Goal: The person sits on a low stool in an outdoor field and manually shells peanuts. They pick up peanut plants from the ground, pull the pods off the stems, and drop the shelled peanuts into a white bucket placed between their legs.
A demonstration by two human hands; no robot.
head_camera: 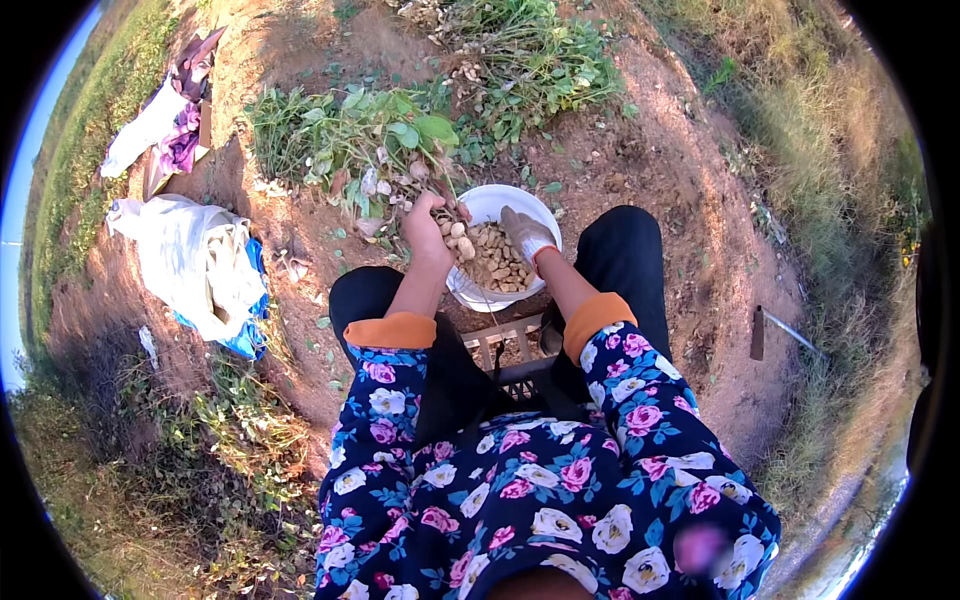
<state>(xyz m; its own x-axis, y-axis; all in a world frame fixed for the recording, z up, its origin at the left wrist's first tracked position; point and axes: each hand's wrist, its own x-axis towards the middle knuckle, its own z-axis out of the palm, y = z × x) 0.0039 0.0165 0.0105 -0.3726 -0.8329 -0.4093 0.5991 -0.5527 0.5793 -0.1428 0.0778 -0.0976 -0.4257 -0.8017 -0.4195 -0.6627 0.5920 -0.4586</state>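
Between my knees stands a white plastic bucket (pixel 541 201), partly filled with peanuts in their shells (pixel 499 262). My left hand (pixel 427 231), bare, grips the root end of a peanut plant (pixel 390 169) at the bucket's left rim. Its leafy tops spread away to the upper left. A cluster of pods (pixel 458 238) hangs from it over the bucket's opening. My right hand (pixel 525 231), in a pale work glove with an orange cuff edge, is inside the bucket's right side, above the peanuts. Its fingertips are partly hidden, so whether it pinches anything is unclear.
Beyond the bucket lies a heap of pulled peanut plants (pixel 540 67). White sacking over a blue sheet (pixel 199 262) and some cloths (pixel 161 127) lie left. A hoe-like tool (pixel 784 330) rests on the soil at right. Beneath me is a plastic crate (pixel 517 369).
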